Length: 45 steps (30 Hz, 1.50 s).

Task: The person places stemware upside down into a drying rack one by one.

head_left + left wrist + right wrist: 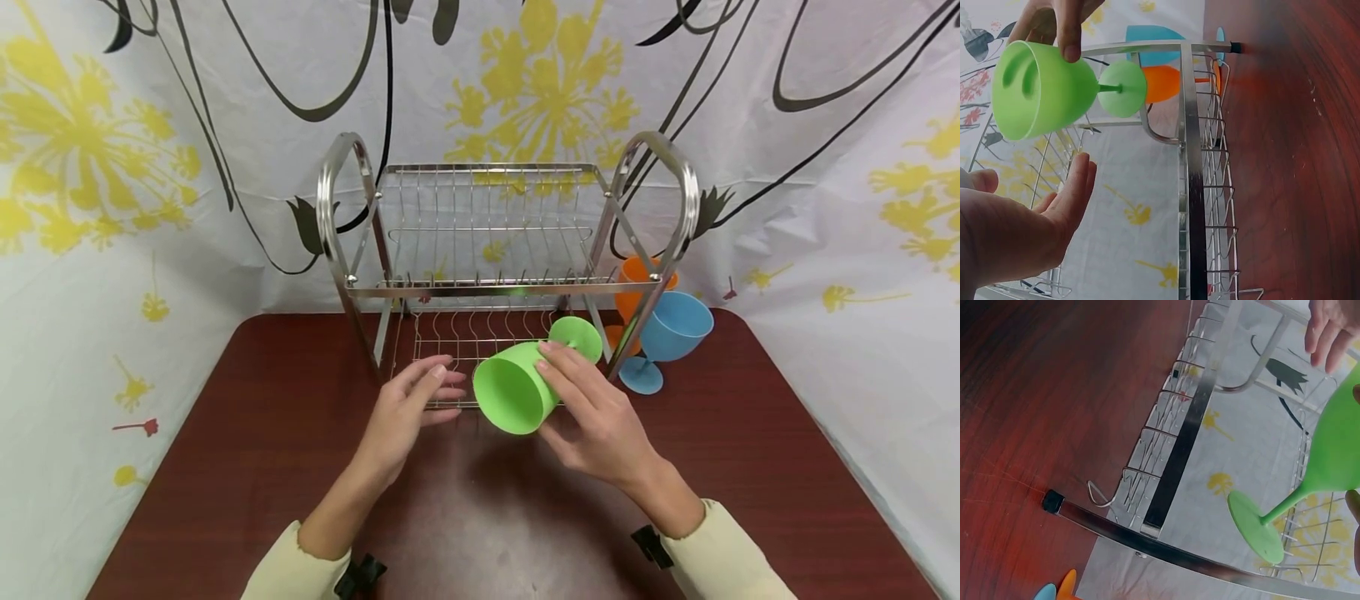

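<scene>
My right hand (600,417) grips a green plastic goblet (525,385) by its bowl, thumb below and fingers over the top. The goblet lies tilted in the air, its mouth toward me and its round foot (576,337) pointing back toward the rack. To the left of the mouth, my left hand (405,408) is held with fingers extended, apart from the goblet and holding nothing. In the left wrist view, the left hand (1041,219) is below the goblet (1047,94). The right wrist view shows the goblet's stem (1285,503) and foot.
A two-tier metal dish rack (517,290) stands at the back of the dark red wooden table (270,433). Right of it, a blue goblet (675,327) stands upright beside orange goblets (630,292) partly hidden by the rack's leg. A patterned white sheet (247,125) hangs behind.
</scene>
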Tool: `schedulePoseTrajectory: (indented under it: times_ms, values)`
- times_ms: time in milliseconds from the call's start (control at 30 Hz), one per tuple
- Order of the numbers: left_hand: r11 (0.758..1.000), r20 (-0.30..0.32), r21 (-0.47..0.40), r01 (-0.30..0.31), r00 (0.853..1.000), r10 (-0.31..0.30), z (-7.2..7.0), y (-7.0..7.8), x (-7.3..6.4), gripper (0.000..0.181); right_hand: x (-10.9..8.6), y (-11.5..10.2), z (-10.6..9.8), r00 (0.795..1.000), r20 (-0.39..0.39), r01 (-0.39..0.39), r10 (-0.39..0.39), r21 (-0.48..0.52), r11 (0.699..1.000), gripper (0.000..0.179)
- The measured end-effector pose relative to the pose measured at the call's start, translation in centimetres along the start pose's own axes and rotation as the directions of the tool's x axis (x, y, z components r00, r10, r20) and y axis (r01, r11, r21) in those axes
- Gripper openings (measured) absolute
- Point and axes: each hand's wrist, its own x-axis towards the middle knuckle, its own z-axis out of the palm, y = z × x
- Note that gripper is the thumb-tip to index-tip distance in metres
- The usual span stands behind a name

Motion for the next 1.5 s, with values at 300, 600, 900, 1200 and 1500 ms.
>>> schedulePoseTrajectory:
  times_ms: [300,600,900,1200,1500]
  values:
    - [0.998,0.029,-0.046,0.049,0.998,-0.048,0.6,-0.2,0.2,0.041,0.1,0.2,0.5,0.996,0.072,0.062,-0.057,-0.064,0.996,0.046]
    - [0.995,0.071,-0.033,0.094,0.993,-0.091,1.1,-0.2,0.2,0.048,0.1,0.3,0.7,0.989,0.11,0.103,-0.095,-0.071,0.992,0.044]
    - [0.997,0.097,-0.002,0.079,0.992,-0.078,1.3,-0.5,0.3,0.05,0.0,0.2,1.3,0.98,0.125,0.168,-0.155,-0.102,0.981,0.041]
    - [0.997,0.181,0.018,0.07,0.981,-0.072,1.4,-0.6,0.4,0.05,-0.1,-0.3,1.6,0.974,0.153,0.187,-0.164,-0.147,0.971,0.04]
    - [0.998,0.181,0.013,0.061,0.982,-0.063,1.3,-0.8,0.4,0.049,-0.6,-0.6,2.0,0.976,0.172,0.159,-0.134,-0.142,0.977,0.041]
